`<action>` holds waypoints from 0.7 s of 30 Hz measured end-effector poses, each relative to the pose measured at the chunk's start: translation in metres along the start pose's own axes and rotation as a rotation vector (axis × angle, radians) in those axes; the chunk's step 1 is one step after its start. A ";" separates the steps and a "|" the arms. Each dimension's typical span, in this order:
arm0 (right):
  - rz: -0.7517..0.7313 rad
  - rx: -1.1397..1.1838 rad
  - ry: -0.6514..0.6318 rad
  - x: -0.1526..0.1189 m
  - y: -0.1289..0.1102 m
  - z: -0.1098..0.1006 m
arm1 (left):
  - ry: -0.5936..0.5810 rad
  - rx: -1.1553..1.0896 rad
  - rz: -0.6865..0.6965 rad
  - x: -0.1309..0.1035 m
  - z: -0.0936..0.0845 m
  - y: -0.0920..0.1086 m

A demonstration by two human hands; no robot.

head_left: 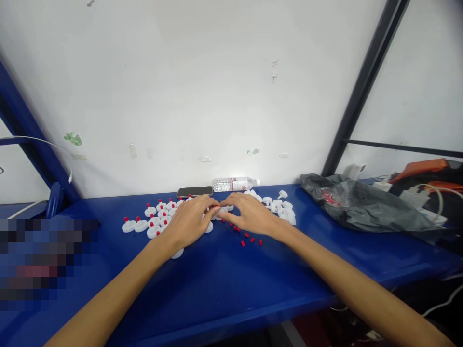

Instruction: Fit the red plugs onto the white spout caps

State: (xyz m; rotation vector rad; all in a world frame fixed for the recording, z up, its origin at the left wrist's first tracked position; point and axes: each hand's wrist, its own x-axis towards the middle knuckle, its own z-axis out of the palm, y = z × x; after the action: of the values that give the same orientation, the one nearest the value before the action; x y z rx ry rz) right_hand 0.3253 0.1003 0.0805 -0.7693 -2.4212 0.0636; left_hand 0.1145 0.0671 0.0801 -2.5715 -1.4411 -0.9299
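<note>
My left hand (pixel 190 218) and my right hand (pixel 251 212) meet over the middle of the blue table, fingertips together. Both are closed in a pinch, and whatever lies between the fingers is hidden. Around and left of my left hand stand several white round lids (pixel 141 226) with small red caps on their spouts. One white disc (pixel 177 253) shows under my left wrist. Loose red caps (pixel 246 235) lie scattered just below my right hand. To the right of that hand is a pile of white lids (pixel 284 205) without red caps, some tipped over.
Against the wall lie a phone (pixel 194 192) and a clear water bottle (pixel 235 184) on its side. A dark plastic bag (pixel 361 205) spreads over the table's right part, near cables and an orange object (pixel 421 167). Metal posts (pixel 356 96) flank the blue table (pixel 217 299).
</note>
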 end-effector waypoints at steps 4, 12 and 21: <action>0.050 -0.065 -0.020 0.001 0.003 -0.005 | -0.056 0.072 0.012 0.000 -0.001 -0.002; 0.216 -0.156 0.002 0.006 0.013 -0.024 | -0.157 0.081 -0.001 -0.002 0.003 -0.005; 0.270 -0.216 0.028 0.006 0.025 -0.033 | -0.200 0.142 0.006 -0.004 0.009 -0.008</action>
State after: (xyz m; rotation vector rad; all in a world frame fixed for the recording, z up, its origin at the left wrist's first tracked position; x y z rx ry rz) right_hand 0.3523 0.1199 0.1053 -1.1842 -2.3072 -0.1040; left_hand 0.1111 0.0712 0.0691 -2.6226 -1.4838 -0.5597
